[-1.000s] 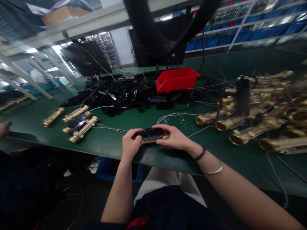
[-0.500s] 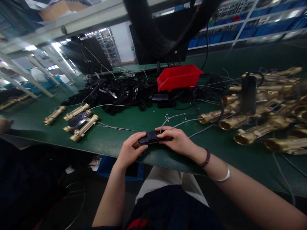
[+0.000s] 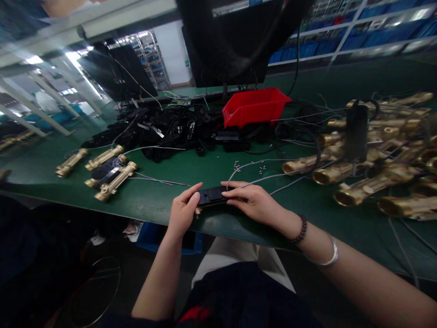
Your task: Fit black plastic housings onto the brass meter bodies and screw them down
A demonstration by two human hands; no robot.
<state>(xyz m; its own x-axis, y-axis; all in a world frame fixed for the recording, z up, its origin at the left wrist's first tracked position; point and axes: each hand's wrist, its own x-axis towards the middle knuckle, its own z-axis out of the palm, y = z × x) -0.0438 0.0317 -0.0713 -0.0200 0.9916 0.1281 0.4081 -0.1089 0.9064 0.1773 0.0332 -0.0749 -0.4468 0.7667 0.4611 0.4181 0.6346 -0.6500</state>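
Between my two hands, at the front edge of the green bench, is a black rectangular plastic housing (image 3: 214, 195) with a raised square part on top. A bit of brass fitting (image 3: 198, 210) shows under its left end. My left hand (image 3: 184, 207) grips that end, thumb on top and fingers behind. With its fingers along the far and near sides, my right hand (image 3: 251, 198) holds the other end. A grey cable (image 3: 233, 174) runs from the housing near my right fingertips toward the right. What lies underneath is mostly hidden.
Small screws (image 3: 236, 166) lie scattered behind the housing. Further back are a red bin (image 3: 256, 108) and a heap of black parts (image 3: 170, 130). Brass pipe fittings (image 3: 372, 182) crowd the right side; several more brass fittings (image 3: 116, 181) lie left. A blue crate (image 3: 191, 242) sits below the edge.
The housing now lies flatter, with its top face more visible. My left thumb has moved from the near side up onto its left end. The view has shifted slightly.
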